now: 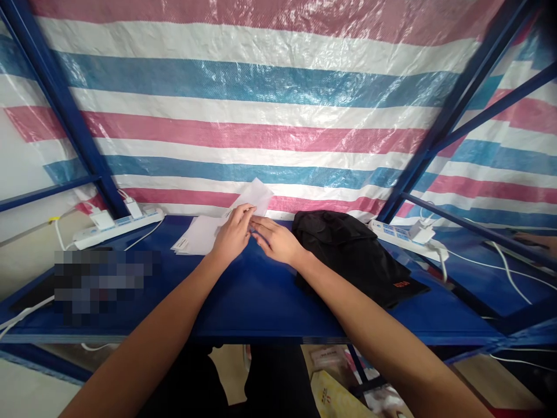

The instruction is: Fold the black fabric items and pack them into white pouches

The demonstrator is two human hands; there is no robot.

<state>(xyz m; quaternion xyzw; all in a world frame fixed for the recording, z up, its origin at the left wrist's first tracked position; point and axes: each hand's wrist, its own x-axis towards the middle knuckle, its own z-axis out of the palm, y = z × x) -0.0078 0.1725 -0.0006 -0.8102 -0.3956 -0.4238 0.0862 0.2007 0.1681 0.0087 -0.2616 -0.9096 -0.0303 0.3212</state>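
Observation:
Both my hands meet over the middle of the blue table. A thin, white, slightly see-through sheet (256, 194) stands up behind my fingers, tilted against the striped backdrop. My left hand (234, 232) is closed on its lower part, fingers bent and pressed together. From the right, my right hand (278, 239) reaches to the same spot, its fingertips at the sheet's lower edge and touching the left fingers. The exact grip is partly hidden. Beside my left hand lies a loose stack of white sheets (198, 235), with a small printed label at its left corner.
A black cloth item (348, 249) with orange lettering lies heaped right of my hands. Power strips with plugged chargers sit at left (117, 227) and right (404, 239). A blurred-out patch (104, 281) covers something at left. Blue frame posts (73, 110) flank the table (261, 307).

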